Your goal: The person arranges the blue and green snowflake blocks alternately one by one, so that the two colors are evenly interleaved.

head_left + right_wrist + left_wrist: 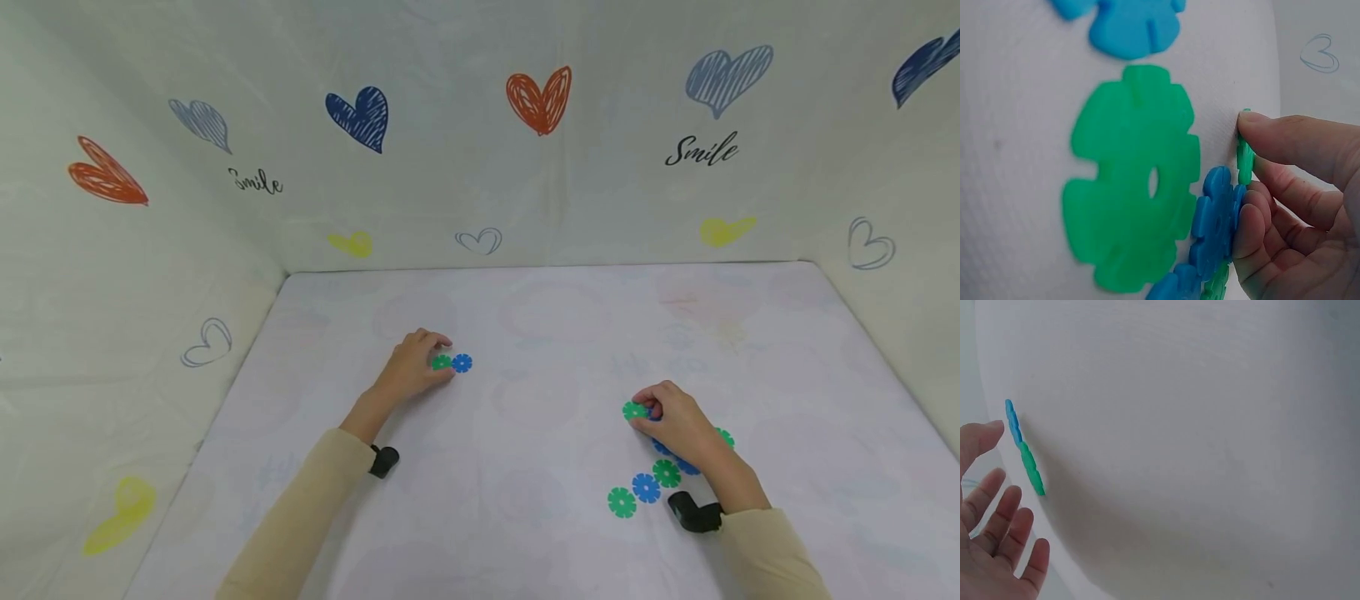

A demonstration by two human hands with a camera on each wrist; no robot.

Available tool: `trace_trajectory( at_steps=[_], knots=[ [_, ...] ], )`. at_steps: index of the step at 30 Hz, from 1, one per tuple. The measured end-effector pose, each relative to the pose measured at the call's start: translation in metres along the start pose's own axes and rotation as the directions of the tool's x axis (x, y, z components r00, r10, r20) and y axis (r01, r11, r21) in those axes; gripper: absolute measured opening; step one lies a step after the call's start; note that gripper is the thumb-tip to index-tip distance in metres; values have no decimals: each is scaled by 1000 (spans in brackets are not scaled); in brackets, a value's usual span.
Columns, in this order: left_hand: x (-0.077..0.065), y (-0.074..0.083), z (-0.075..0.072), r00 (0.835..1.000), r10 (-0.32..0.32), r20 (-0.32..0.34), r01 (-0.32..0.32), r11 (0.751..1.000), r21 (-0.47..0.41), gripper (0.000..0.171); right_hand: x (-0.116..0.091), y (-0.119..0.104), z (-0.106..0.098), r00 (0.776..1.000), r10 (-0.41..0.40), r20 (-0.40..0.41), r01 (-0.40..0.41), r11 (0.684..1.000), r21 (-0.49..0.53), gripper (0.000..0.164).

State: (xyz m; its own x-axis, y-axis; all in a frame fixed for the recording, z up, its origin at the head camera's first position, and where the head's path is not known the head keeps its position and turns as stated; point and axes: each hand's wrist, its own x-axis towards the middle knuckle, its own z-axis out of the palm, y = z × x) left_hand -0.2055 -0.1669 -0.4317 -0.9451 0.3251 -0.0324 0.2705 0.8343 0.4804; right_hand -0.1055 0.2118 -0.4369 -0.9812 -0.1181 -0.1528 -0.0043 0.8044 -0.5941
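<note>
My left hand curves loosely around a green notched plastic disc with a blue notched disc joined to its right. Seen from the left wrist, the thumb and fingers stand apart from that pair. On the right side of the table, my right hand pinches another green notched disc between thumb and forefinger. Blue discs lie right by its curled fingers in the right wrist view, partly covered by the hand in the head view.
A slanting row of notched discs runs below the right hand, with a green one, a blue one and another green one. One more green disc peeks out behind the right wrist. The white tabletop meets heart-printed cloth walls.
</note>
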Motion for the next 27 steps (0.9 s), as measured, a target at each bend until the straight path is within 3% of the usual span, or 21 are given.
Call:
trace_trajectory(
  at_steps=[9,27],
  knots=[
    [9,3,6,997,-3,74,4,1000,-21,39,0,1,0,1000,8,7,-8,1000,10,30],
    [10,3,10,998,4,60,-3,1000,-7,33,0,1,1,1000,7,-2,-7,1000,17,29]
  ],
)
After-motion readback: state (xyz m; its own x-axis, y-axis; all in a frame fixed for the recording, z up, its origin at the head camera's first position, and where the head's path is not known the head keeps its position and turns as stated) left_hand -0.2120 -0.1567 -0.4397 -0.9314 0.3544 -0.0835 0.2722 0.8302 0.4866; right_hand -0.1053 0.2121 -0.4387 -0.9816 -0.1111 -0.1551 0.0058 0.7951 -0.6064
